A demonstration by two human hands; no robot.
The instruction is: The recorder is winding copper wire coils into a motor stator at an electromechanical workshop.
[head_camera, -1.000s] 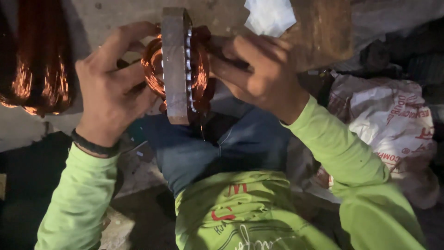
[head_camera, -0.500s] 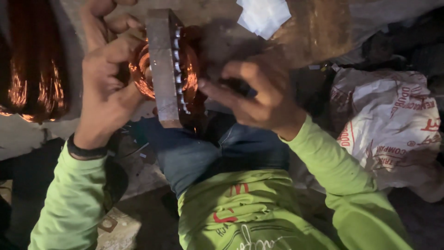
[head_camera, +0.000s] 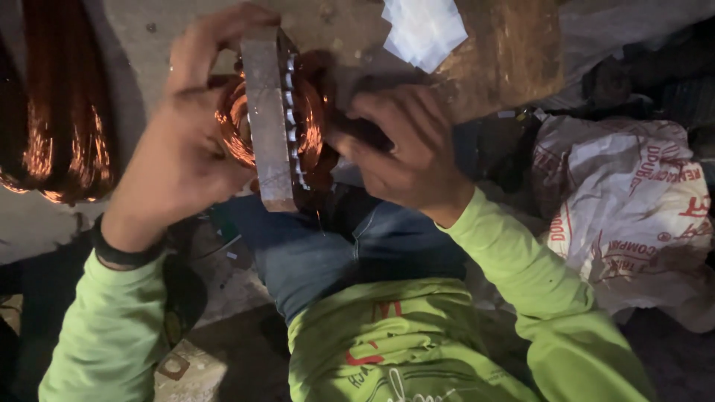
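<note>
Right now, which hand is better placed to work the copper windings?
Probably right: the right hand has fingertips at the copper windings, while the left hand grips the stator core.

Room is tight around the grey metal motor stator with copper windings (head_camera: 272, 123) — the left hand (head_camera: 179, 160) closes it in on one side, the right hand (head_camera: 402, 160) presses against the other. Just behind it a brown wooden block (head_camera: 506, 59) with white folded paper (head_camera: 424, 30) on its near edge bars the way. A dark hank of copper wire (head_camera: 63, 126) hangs well apart at the left; a crumpled white printed sack (head_camera: 633, 216) fills the right. Below the stator the blue-jeaned knee (head_camera: 305, 253) blocks passage — bare concrete floor (head_camera: 141, 45) shows between hank and left hand.
</note>
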